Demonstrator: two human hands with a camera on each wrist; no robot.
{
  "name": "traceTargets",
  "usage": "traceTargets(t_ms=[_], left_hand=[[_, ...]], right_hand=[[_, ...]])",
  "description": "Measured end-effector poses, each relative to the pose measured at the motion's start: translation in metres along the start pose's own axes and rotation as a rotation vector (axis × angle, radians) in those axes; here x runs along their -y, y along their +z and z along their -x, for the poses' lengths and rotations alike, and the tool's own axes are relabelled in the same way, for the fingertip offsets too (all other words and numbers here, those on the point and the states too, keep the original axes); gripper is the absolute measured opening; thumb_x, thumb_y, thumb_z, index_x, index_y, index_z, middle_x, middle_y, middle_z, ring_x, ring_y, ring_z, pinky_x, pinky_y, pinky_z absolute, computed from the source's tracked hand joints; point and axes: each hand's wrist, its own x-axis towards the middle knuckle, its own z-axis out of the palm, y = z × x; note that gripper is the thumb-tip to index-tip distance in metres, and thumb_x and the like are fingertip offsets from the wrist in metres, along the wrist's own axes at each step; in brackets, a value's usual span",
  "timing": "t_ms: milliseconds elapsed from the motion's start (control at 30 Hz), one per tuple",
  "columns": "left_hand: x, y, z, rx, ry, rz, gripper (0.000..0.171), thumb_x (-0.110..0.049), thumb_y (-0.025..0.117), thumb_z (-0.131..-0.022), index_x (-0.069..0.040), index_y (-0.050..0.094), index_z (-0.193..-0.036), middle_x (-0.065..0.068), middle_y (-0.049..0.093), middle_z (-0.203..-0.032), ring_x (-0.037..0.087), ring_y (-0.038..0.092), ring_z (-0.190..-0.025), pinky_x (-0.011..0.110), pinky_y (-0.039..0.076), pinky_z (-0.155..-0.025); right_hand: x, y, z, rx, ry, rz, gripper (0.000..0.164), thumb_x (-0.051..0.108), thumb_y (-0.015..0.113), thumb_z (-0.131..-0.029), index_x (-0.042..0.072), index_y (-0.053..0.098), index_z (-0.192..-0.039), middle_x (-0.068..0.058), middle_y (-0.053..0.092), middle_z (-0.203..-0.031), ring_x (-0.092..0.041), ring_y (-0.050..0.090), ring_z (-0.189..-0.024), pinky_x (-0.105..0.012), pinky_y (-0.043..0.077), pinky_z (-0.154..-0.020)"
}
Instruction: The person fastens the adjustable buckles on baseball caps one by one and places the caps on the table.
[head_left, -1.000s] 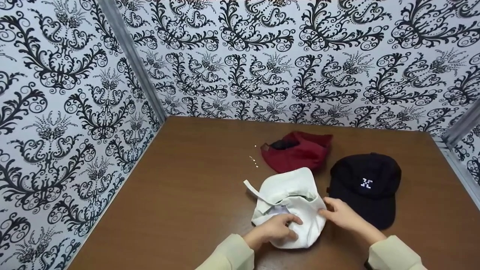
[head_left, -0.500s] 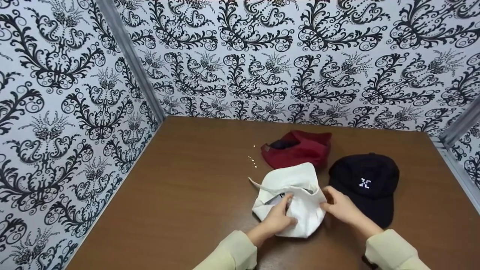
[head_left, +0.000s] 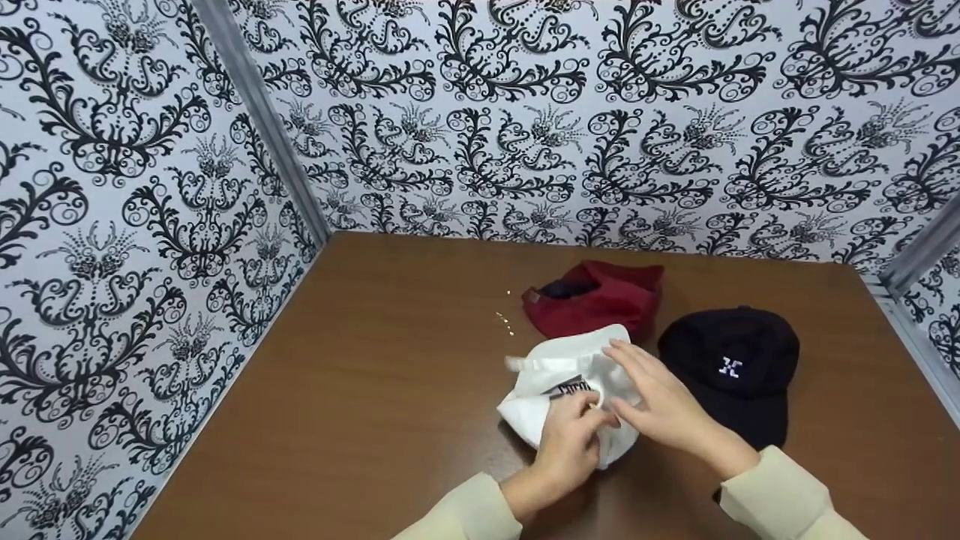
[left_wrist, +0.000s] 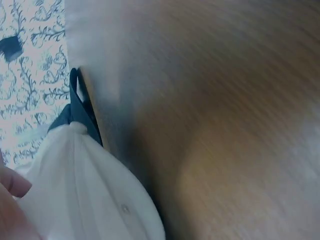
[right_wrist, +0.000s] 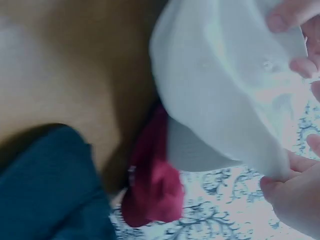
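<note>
A white baseball cap is between my two hands, with its opening turned up and its brim pointing away from me. Dark lettering shows inside it, and a loose white strap sticks out to the left, blurred. My left hand grips the near part of the cap with bent fingers. At the cap's right side, my right hand holds the edge between thumb and fingers. The right wrist view shows the smooth outside of the white crown, pinched along its rim. Some fingertips are hidden by the cap.
A dark red cap lies just behind the white one on the brown table. To the right is a black cap with a small white emblem. Black-and-white patterned walls stand at the back and left.
My right hand has moved left and up along the white cap's edge. The left hand has turned and shifted slightly right. The cap's inner lettering has come into view.
</note>
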Motion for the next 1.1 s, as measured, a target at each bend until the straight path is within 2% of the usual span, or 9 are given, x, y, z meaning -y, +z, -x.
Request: traceTargets(t_ms=[100, 200, 333, 400, 500, 633, 800, 933, 1100], left_hand=[[-0.003, -0.006, 0.001, 0.068, 0.079, -0.062, 0.027, 0.000, 0.063, -0.057, -0.021, 0.062, -0.074, -0.004, 0.059, -0.097, 0.011, 0.055, -0.088, 0.020, 0.041, -0.078], [-0.005, -0.010, 0.002, 0.127, 0.148, -0.168, 0.022, -0.010, 0.067, -0.059, -0.026, 0.062, -0.074, -0.008, 0.060, -0.094, 0.009, 0.054, -0.089, 0.020, 0.040, -0.080], [-0.003, -0.012, -0.001, 0.115, 0.184, -0.219, 0.017, -0.018, 0.066, -0.061, -0.028, 0.059, -0.072, -0.012, 0.060, -0.088, 0.009, 0.053, -0.087, 0.023, 0.038, -0.079], [-0.001, -0.012, 0.000, 0.142, 0.140, -0.145, 0.015, -0.014, 0.062, -0.066, -0.025, 0.058, -0.076, -0.010, 0.060, -0.088, 0.009, 0.054, -0.086, 0.021, 0.038, -0.079], [0.008, -0.011, 0.002, 0.157, 0.026, -0.040, 0.014, -0.011, 0.057, -0.070, -0.018, 0.057, -0.082, -0.005, 0.060, -0.084, 0.010, 0.055, -0.082, 0.021, 0.039, -0.077], [0.024, -0.006, 0.002, 0.147, -0.119, -0.075, 0.010, -0.015, 0.054, -0.072, -0.013, 0.057, -0.081, -0.002, 0.058, -0.075, 0.013, 0.055, -0.077, 0.026, 0.041, -0.073], [0.035, -0.006, 0.004, 0.366, -0.281, -0.185, 0.012, -0.026, 0.052, -0.075, -0.014, 0.055, -0.073, -0.002, 0.059, -0.076, 0.016, 0.053, -0.085, 0.030, 0.039, -0.075], [0.036, -0.010, 0.004, 0.495, -0.318, -0.237, 0.019, -0.031, 0.055, -0.074, -0.012, 0.056, -0.073, 0.000, 0.060, -0.078, 0.018, 0.053, -0.087, 0.031, 0.038, -0.077], [0.041, -0.014, 0.003, 0.524, -0.298, -0.208, 0.021, -0.027, 0.054, -0.073, -0.015, 0.063, -0.088, -0.002, 0.065, -0.082, 0.018, 0.055, -0.085, 0.032, 0.039, -0.076]], right_hand=[[0.002, -0.003, -0.007, 0.040, 0.042, 0.012, 0.059, 0.006, 0.069, -0.064, 0.001, 0.050, -0.119, -0.018, 0.057, -0.112, -0.032, 0.054, -0.099, -0.045, 0.042, -0.082], [0.001, -0.006, -0.009, 0.119, 0.120, 0.001, 0.053, 0.002, 0.065, -0.064, 0.004, 0.052, -0.116, -0.010, 0.061, -0.092, -0.022, 0.055, -0.082, -0.039, 0.044, -0.072], [-0.003, -0.007, -0.006, 0.176, 0.114, -0.048, 0.029, -0.003, 0.059, -0.064, 0.008, 0.060, -0.090, 0.000, 0.059, -0.075, -0.016, 0.051, -0.073, -0.042, 0.042, -0.078], [-0.005, -0.008, -0.004, 0.153, 0.069, -0.081, 0.023, -0.005, 0.057, -0.062, 0.010, 0.058, -0.078, 0.004, 0.059, -0.075, -0.015, 0.053, -0.074, -0.047, 0.039, -0.083], [-0.007, -0.013, -0.001, 0.102, -0.012, -0.117, 0.023, -0.006, 0.057, -0.058, 0.013, 0.055, -0.070, 0.008, 0.056, -0.071, -0.012, 0.053, -0.072, -0.040, 0.039, -0.086], [-0.007, -0.023, 0.005, 0.116, -0.062, -0.121, 0.023, -0.004, 0.058, -0.057, 0.014, 0.052, -0.069, 0.011, 0.053, -0.069, -0.008, 0.050, -0.070, -0.030, 0.038, -0.087], [-0.006, -0.033, 0.016, 0.267, 0.030, -0.061, 0.017, 0.019, 0.069, -0.067, 0.019, 0.053, -0.071, 0.015, 0.047, -0.069, -0.007, 0.046, -0.071, -0.029, 0.042, -0.070], [-0.004, -0.035, 0.017, 0.316, 0.076, -0.011, 0.023, 0.035, 0.070, -0.068, 0.023, 0.051, -0.066, 0.017, 0.040, -0.060, 0.000, 0.037, -0.061, -0.027, 0.041, -0.064], [-0.002, -0.037, 0.015, 0.394, 0.084, 0.017, 0.024, 0.030, 0.068, -0.070, 0.023, 0.047, -0.061, 0.016, 0.035, -0.055, 0.000, 0.034, -0.054, -0.018, 0.029, -0.048]])
